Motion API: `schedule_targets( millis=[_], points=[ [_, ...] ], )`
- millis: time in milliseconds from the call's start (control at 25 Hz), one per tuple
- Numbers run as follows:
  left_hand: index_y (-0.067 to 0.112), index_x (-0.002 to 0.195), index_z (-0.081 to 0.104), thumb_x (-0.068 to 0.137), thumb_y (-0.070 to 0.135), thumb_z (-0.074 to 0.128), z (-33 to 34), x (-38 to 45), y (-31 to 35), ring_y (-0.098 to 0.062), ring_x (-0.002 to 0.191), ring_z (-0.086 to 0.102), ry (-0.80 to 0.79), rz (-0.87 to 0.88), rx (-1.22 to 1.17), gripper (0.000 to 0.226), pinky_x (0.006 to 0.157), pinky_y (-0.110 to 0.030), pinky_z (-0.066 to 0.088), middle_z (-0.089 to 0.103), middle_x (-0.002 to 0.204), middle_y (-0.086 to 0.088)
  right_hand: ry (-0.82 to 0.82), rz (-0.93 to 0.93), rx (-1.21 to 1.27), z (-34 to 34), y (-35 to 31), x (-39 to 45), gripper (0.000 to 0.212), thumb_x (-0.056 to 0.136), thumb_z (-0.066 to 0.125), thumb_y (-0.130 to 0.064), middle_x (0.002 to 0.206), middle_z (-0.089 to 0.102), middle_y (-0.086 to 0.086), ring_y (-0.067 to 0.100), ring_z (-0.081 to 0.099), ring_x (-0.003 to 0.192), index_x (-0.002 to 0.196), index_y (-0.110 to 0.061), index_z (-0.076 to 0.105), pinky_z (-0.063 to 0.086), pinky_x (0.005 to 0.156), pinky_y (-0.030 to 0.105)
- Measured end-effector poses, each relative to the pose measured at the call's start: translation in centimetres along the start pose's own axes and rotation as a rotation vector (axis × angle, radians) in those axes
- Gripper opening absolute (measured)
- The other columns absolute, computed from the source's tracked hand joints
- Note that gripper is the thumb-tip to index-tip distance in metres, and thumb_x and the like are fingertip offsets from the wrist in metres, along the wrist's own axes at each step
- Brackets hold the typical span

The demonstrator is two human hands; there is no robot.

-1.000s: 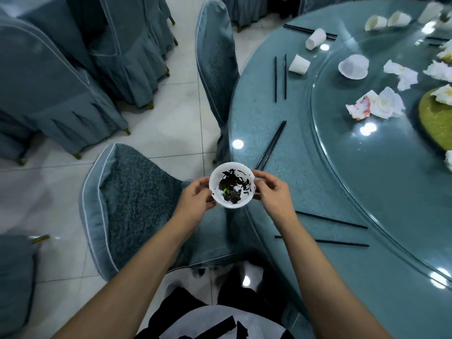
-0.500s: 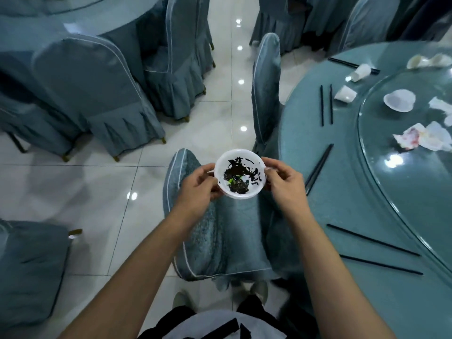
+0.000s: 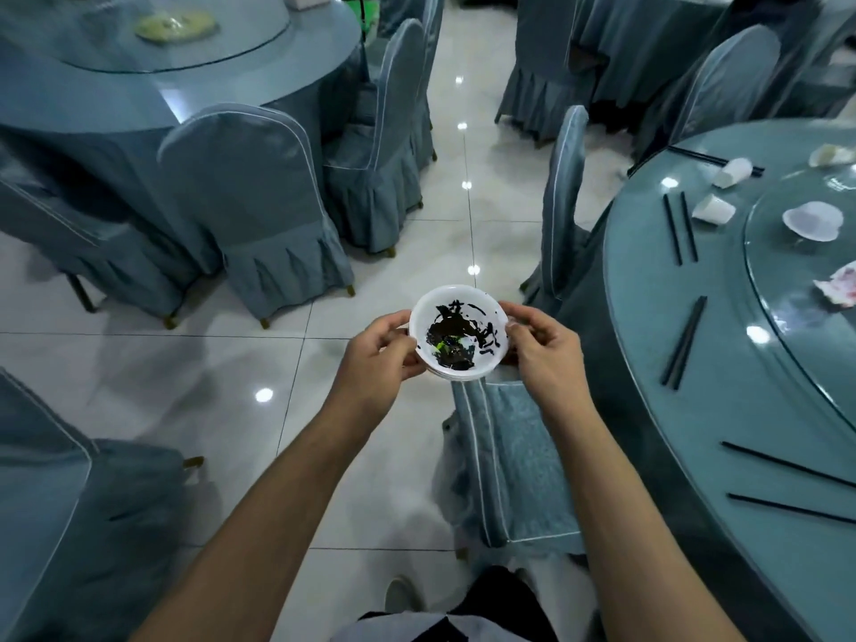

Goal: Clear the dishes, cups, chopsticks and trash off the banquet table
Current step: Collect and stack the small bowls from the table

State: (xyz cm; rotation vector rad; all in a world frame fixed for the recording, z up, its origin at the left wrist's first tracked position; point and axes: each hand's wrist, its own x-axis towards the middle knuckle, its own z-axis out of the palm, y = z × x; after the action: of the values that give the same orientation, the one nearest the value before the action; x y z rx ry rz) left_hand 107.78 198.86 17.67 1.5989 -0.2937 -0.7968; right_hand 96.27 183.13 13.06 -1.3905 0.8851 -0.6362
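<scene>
Tile floor (image 3: 194,363) w/ covered chairs; left hand (image 3: 375,354), right hand (image 3: 546,349) grip bowl (image 3: 458,335).

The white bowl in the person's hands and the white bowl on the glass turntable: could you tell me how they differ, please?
The held bowl sits upright off the table, gripped by the left hand and right hand; the turntable bowl rests untouched. The held bowl carries dark food scraps with a green bit; the turntable bowl shows none. Both are small and white.

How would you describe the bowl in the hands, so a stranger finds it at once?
Look left of the round table, above the tiled floor. Both hands, left hand and right hand, hold a white bowl. Unlike the bowl on the table, it holds dark scraps.
</scene>
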Motion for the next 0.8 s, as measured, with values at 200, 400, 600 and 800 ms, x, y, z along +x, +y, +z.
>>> schedule_targets(
  millis=[200, 400, 600, 800],
  points=[
    [0.006, 0.131, 0.061, 0.099, -0.001, 0.048, -4.4, 1.2, -0.1, -0.018, 0.088, 0.072, 0.041, -0.011, -0.033, 0.035, 0.082, -0.026, 0.060, 0.065, 0.119, -0.028, -0.026, 0.017, -0.005, 4.9, -1.0, 0.7, 0.026, 0.099, 0.056, -0.003, 0.093, 0.078, 0.007, 0.017, 0.073, 0.079, 0.113, -0.013, 0.076, 0.061, 0.067, 0.028],
    [0.009, 0.131, 0.062, 0.097, -0.003, 0.049, -7.6, 4.4, 0.2, -0.024, 0.096, 0.072, 0.102, -0.035, -0.047, 0.037, 0.084, -0.027, 0.060, 0.066, 0.119, -0.027, -0.071, 0.038, -0.019, 9.7, -0.8, 3.5, 0.029, 0.099, 0.052, 0.000, 0.096, 0.077, 0.012, 0.016, 0.072, 0.078, 0.117, -0.009, 0.074, 0.061, 0.069, 0.029],
    [0.009, 0.129, 0.063, 0.096, -0.003, 0.050, -9.5, 10.4, 1.1, -0.028, 0.100, 0.070, 0.109, -0.055, -0.041, 0.037, 0.090, -0.033, 0.059, 0.066, 0.120, -0.026, -0.063, 0.049, -0.022, 13.1, -0.7, 8.5, 0.029, 0.100, 0.052, 0.000, 0.094, 0.076, 0.012, 0.017, 0.072, 0.078, 0.117, -0.009, 0.074, 0.063, 0.070, 0.032],
    [0.007, 0.131, 0.061, 0.096, -0.006, 0.047, -9.4, 18.0, 3.3, -0.033, 0.103, 0.069, 0.057, -0.044, 0.010, 0.040, 0.095, -0.039, 0.058, 0.065, 0.121, -0.028, -0.014, 0.076, -0.001, 15.1, -1.3, 15.2, 0.030, 0.100, 0.051, 0.000, 0.097, 0.077, 0.012, 0.021, 0.073, 0.083, 0.117, -0.009, 0.074, 0.064, 0.073, 0.035]
  ],
)
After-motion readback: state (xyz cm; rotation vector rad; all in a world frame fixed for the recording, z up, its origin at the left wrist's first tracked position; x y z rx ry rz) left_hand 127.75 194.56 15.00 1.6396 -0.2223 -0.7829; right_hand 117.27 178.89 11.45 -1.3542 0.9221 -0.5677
